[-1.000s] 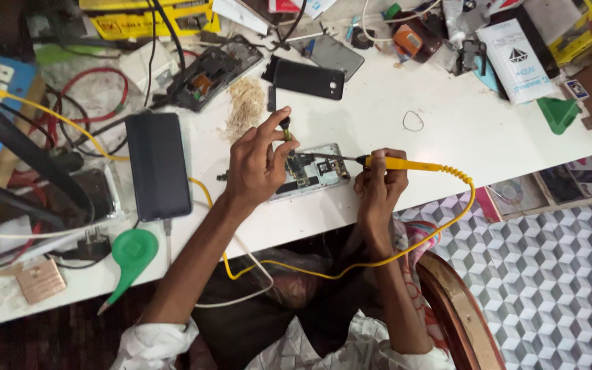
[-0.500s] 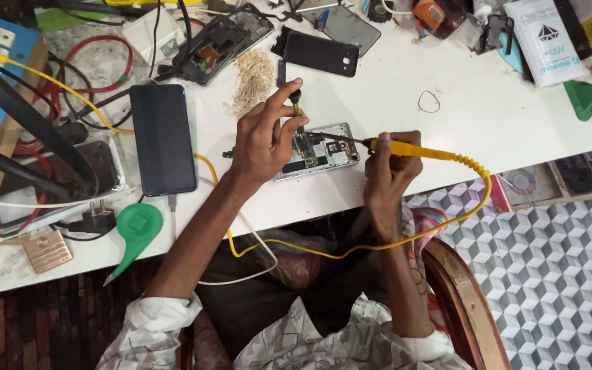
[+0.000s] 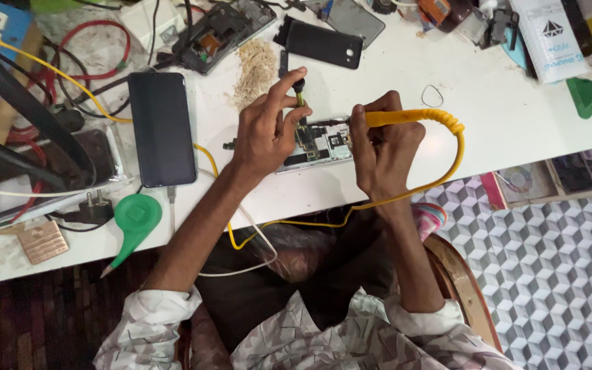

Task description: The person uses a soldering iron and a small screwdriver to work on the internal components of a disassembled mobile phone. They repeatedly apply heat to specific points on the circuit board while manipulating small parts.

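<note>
Opened phone [image 3: 316, 142]: back off, circuit board bare — lies on the white bench [image 3: 501, 116] between both hands.
Right hand [image 3: 381, 151]: clenched round yellow soldering iron [image 3: 405, 118], tip on board.
Left hand [image 3: 268, 127]: pinching a thin tool [image 3: 300, 92].
Progress: mid-repair — board work under way, reassembly outstanding.

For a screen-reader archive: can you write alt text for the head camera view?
Seen from above, a person's right hand holds a yellow corded iron to an opened phone on a white table, while the left hand pinches a small dark-tipped tool over it.
</note>
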